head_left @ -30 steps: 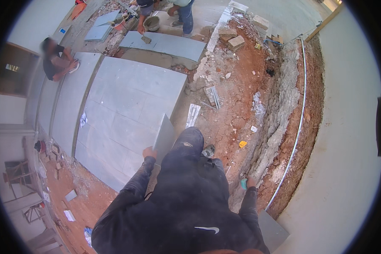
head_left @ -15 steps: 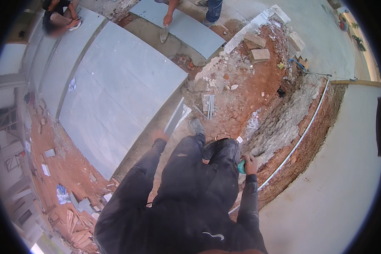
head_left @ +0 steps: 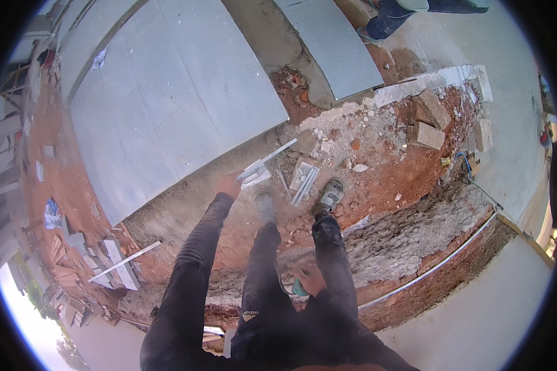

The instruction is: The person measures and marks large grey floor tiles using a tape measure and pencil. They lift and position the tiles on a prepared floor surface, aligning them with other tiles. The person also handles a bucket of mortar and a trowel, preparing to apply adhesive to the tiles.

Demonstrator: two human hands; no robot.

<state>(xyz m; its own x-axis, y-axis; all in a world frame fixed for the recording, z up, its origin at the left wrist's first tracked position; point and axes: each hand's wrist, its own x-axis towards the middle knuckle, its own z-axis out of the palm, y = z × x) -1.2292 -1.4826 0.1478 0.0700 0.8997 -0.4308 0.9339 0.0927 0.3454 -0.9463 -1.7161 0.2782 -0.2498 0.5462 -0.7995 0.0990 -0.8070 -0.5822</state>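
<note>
My left hand [head_left: 228, 184], its fingers closed, grips the near end of a narrow grey strip [head_left: 272, 156] that looks cut from tile. The strip points forward and right, above a small white piece [head_left: 258, 178] on the ground. Close to my right thigh, my right hand [head_left: 310, 278] is closed on a rounded teal tool [head_left: 298, 287]. Most of that tool is hidden by the hand and leg, so its kind does not show; a thin cord curves beside it. Several more thin grey strips [head_left: 304, 187] lie on a pale block between my feet.
A large grey tiled surface [head_left: 167, 93] spans the left, with another grey slab [head_left: 334, 52] beyond. Broken bricks [head_left: 428, 133] and rubble cover the right. A white pipe [head_left: 427, 256] runs along the trench. Offcuts [head_left: 122, 266] lie at lower left. A person's foot [head_left: 370, 36] is at the top.
My view has shifted, and the legs now stand apart. The strip in my left hand has swung to point more rightward. My right hand has come inward with the teal tool.
</note>
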